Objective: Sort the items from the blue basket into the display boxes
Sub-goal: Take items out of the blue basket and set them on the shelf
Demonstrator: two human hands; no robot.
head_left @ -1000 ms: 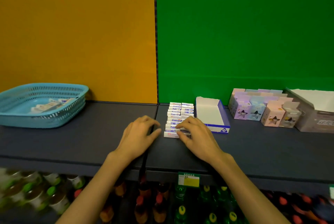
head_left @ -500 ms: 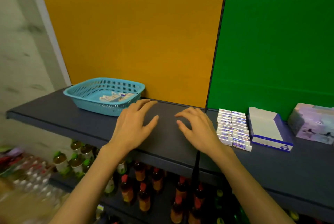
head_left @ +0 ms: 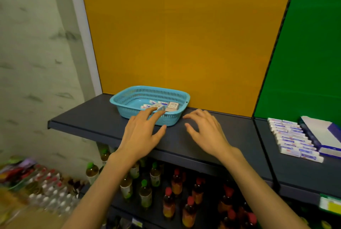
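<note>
The basket point(head_left: 129, 97) stood on the shelf point(head_left: 88, 118) at far left, small boxes point(head_left: 167, 106) in it; rows of packs point(head_left: 293, 139) lay far right.

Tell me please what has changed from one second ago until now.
Both hands left the rows of small white boxes and moved left along the shelf toward the blue basket. The left hand now reaches over its front rim; the right hand hovers beside it. Both hold nothing. The basket, its few boxes and the rows stayed where they were.
</note>
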